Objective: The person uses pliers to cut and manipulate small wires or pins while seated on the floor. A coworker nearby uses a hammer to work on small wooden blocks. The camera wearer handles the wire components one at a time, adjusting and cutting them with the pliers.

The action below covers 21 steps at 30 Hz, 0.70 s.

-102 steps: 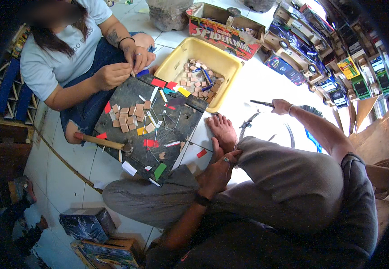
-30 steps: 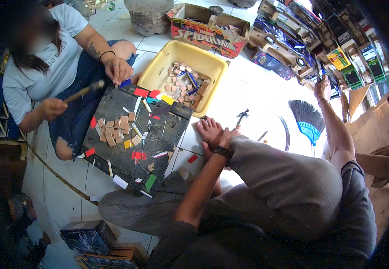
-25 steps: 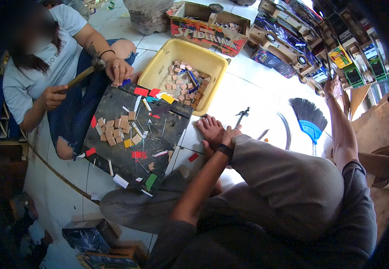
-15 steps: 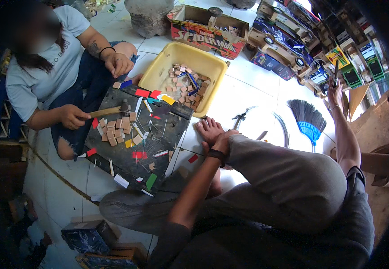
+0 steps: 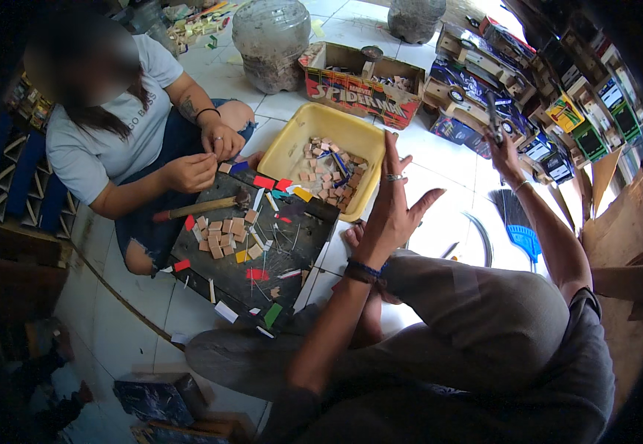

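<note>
My left hand (image 5: pixel 389 211) is raised above my bent knee, its fingers stretched out and the thumb apart. Nothing is in it; it wears a ring. To the right, my right hand (image 5: pixel 504 148) is closed round a slim dark metal tool (image 5: pixel 493 115), whose exact kind I cannot make out. The tool points up in front of stacked wooden toy trucks (image 5: pixel 477 96). Just beyond my left hand stands a yellow basin (image 5: pixel 288 148) with many small wooden blocks (image 5: pixel 329 174) in it. A curved wire (image 5: pixel 484 235) lies on the floor between my arms.
Across from me sits a person (image 5: pixel 125 140), hands together over a dark work board (image 5: pixel 269 255). A hammer (image 5: pixel 203 207), wooden pieces (image 5: pixel 221 235) and coloured scraps lie on it. A cardboard box (image 5: pixel 362 92) stands behind the basin, a blue broom (image 5: pixel 521 237) at the right.
My left hand has risen from my foot and opened. My right hand has swung leftward with the tool. The other person has laid the hammer down and brought both hands together.
</note>
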Motion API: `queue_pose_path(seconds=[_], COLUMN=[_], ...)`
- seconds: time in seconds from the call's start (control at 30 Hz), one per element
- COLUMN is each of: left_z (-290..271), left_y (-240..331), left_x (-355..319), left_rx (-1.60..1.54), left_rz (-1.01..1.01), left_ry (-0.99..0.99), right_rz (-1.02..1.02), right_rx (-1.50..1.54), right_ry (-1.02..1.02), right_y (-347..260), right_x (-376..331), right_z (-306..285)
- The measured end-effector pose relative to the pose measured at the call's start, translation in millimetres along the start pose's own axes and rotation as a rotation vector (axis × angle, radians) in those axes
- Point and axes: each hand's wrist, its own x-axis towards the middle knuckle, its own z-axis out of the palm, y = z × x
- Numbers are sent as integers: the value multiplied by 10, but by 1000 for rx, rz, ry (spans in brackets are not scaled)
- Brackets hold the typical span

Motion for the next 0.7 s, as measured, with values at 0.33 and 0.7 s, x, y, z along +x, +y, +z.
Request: queue_pose_path(seconds=[0.33,0.7], left_z=[-666,-1256], left_y=[780,1033], left_x=[-208,-660], left_rx=[330,-226], left_rz=[244,-205], left_ry=[-245,-138], right_rz=[85,-91], right_rx=[-234,-165], right_ry=[-557,-1063], right_y=[-476,-696], right_x=[-437,-697], right_z=[414,599])
